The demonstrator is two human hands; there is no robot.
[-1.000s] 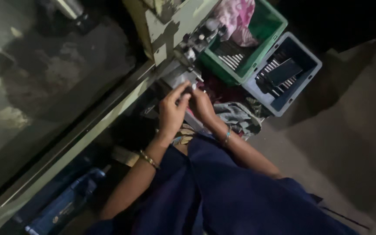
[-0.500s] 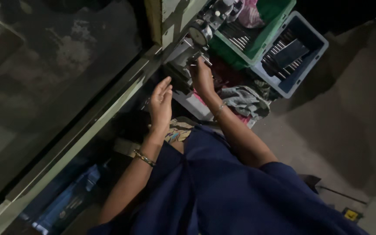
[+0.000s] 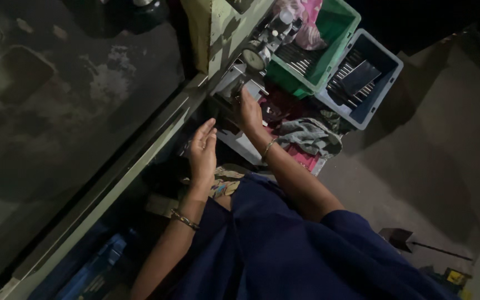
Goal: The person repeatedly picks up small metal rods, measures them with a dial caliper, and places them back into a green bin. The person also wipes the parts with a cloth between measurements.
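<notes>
Pressing right hand (image 3: 249,111), fingers seemingly closed on a small metal fixture (image 3: 234,83) under the dial gauge (image 3: 255,56) beside the green crate (image 3: 329,41), left hand (image 3: 202,153) open and empty nearby; mid-seating, needing steady alignment next.

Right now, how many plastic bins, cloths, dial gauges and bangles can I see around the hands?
Plastic bins: 2, a green bin and a blue bin
Cloths: 2, a pink cloth in the green bin and a grey cloth below the bins
Dial gauges: 1, the round dial gauge above the right hand
Bangles: 2, one on each wrist
Total: 7
</notes>
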